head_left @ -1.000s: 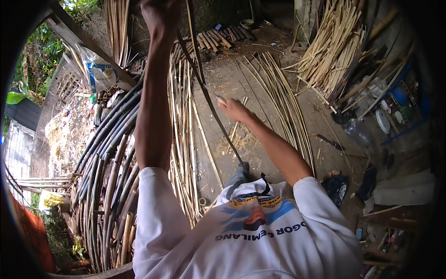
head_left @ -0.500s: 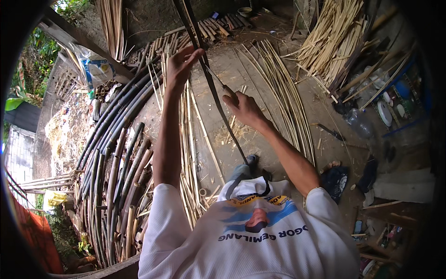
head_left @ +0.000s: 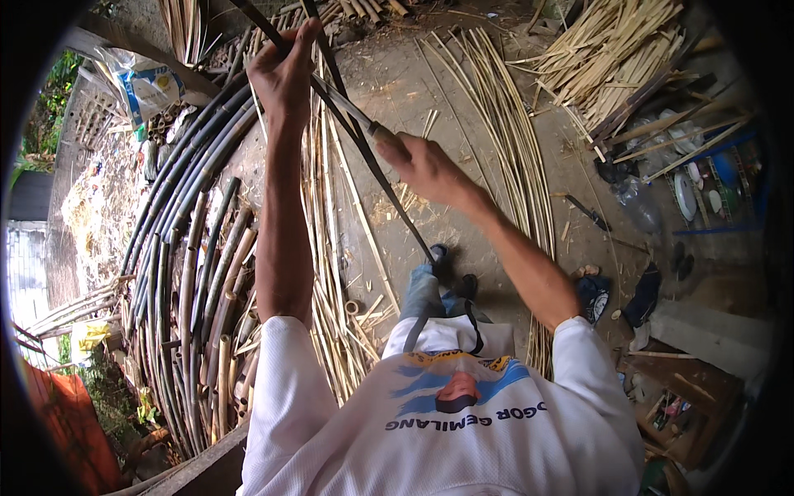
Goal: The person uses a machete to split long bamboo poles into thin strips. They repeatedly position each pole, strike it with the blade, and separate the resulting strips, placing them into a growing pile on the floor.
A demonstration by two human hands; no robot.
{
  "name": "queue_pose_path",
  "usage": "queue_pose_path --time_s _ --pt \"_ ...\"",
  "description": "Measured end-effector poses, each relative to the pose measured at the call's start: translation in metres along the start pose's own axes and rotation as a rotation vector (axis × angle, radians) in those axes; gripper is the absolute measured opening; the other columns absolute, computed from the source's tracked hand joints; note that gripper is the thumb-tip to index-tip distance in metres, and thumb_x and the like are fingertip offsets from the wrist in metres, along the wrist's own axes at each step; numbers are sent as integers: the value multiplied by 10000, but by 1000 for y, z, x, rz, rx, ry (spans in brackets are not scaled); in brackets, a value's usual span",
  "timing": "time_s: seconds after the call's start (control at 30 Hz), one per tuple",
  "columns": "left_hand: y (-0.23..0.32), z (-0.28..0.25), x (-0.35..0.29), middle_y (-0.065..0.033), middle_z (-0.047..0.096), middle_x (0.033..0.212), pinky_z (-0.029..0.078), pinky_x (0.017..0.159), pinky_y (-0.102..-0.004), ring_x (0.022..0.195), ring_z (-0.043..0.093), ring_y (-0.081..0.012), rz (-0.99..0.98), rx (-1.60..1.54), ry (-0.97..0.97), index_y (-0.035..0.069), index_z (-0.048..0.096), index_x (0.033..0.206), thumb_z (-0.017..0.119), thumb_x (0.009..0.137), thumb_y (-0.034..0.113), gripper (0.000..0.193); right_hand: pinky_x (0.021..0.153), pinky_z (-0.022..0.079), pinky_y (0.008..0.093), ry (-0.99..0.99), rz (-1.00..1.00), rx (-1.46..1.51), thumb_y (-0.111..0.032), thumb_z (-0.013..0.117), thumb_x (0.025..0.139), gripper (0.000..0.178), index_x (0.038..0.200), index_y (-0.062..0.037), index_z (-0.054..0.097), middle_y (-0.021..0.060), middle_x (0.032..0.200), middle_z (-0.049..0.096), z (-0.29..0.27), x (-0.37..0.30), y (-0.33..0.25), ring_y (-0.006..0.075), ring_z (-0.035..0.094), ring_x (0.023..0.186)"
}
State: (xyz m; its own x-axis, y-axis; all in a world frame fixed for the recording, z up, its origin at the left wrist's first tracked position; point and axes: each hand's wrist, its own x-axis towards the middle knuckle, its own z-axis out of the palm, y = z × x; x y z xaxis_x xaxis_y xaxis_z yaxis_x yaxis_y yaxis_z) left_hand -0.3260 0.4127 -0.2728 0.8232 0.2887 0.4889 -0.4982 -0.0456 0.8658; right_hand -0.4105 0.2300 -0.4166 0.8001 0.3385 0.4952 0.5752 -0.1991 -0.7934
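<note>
A long dark bamboo pole slants from the floor by my feet up past the top edge. Its upper part is parted into two strips, which meet again between my hands. High on the left, my left hand is closed round the left-hand bamboo strip. My right hand grips the wooden handle of a knife, lower and to the right. The knife's blade points up and left, lying across the pole where the strips part, its tip close below my left hand.
Dark bamboo poles lie stacked on the left, beside pale strips. More thin strips lie right of centre, with a heap of pale slats beyond. Another knife and a clear plastic bottle are on the right.
My left hand has moved left and up, now wrapped round one strip. My right hand has shifted slightly left with the knife. The gap between the strips looks wider.
</note>
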Motion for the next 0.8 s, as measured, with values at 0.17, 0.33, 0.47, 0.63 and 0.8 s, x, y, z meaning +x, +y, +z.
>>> queue_pose_path --time_s 0.17,0.33,0.47,0.63,0.8 --pt "-3 8 18 -1 611 735 365 559 -206 621 508 -56 23 132 -143 -4 714 1025 719 909 215 248 632 516 491 -320 580 -312 -378 431 1010 432 1064 17 596 273 782 646 96 -118 154 411 667 735" --pt "-80 -67 49 -130 635 1086 437 887 -332 1000 590 -187 -96 -69 -225 -5 563 1258 575 983 370 466 808 503 538 -384 1006 -288 -470 493 966 500 1067 9 592 298 968 661 125 -200 187 489 625 950" --pt "-267 -133 -82 -187 514 1323 297 1074 -387 1246 469 -254 -755 28 -55 -27 346 1419 626 925 476 758 791 518 528 -379 931 -249 -467 475 972 481 998 4 563 307 959 658 133 -195 187 487 636 925" --pt "-368 -105 -168 -130 584 1265 374 1082 -404 1230 523 -217 -903 15 -257 -30 531 1317 684 890 492 692 670 501 533 -101 868 -182 -386 538 971 413 977 28 544 304 831 647 170 -197 207 484 638 815" --pt "-423 -125 -161 -46 666 854 512 753 -290 757 622 -122 -864 -89 -107 -13 698 986 802 831 257 328 621 486 526 -3 1003 115 -431 521 979 466 933 32 538 293 750 636 210 -203 213 484 638 748"
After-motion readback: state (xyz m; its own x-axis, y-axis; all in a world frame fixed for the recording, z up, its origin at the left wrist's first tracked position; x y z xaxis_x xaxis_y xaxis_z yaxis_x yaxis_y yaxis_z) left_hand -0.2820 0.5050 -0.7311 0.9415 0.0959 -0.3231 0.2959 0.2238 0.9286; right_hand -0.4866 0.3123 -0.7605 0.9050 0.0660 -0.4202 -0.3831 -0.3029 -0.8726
